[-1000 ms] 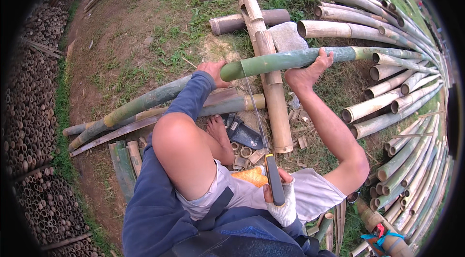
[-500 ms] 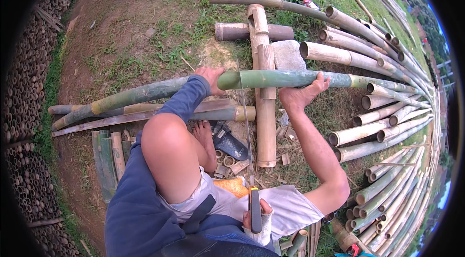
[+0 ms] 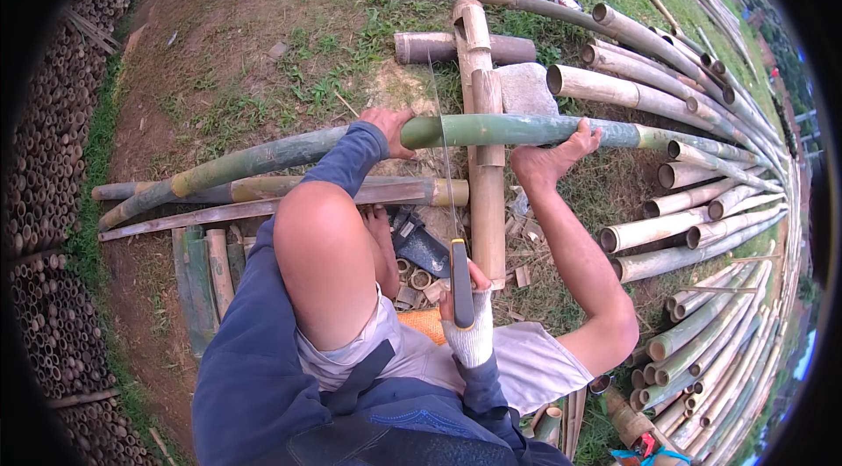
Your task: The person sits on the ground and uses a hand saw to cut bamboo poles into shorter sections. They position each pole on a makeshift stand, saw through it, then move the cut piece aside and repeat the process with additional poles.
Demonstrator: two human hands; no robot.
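Observation:
A green bamboo pole point(image 3: 535, 130) lies crosswise in front of me over an upright-looking bamboo support point(image 3: 488, 211). My left hand point(image 3: 388, 128) is closed around the pole, just left of the cut line. In a white fingerless-looking glove, my right hand point(image 3: 469, 312) grips the dark, yellow-edged handle of a hand saw point(image 3: 460, 277). The saw's thin blade runs away from me across the pole, its tip beyond the far side. How deep the blade sits cannot be made out. My bare right foot point(image 3: 548, 159) presses against the pole right of the support.
Cut bamboo poles point(image 3: 605, 90) fan out along the right. A pale stone block point(image 3: 524, 89) sits beside the support. Several short offcuts and a black sandal point(image 3: 421, 247) lie near my left foot. Stacked bamboo pieces point(image 3: 61, 317) line the far left.
The saw has slid forward, away from me, with my right hand, and its blade now reaches farther past the pole. My left hand stays on the pole.

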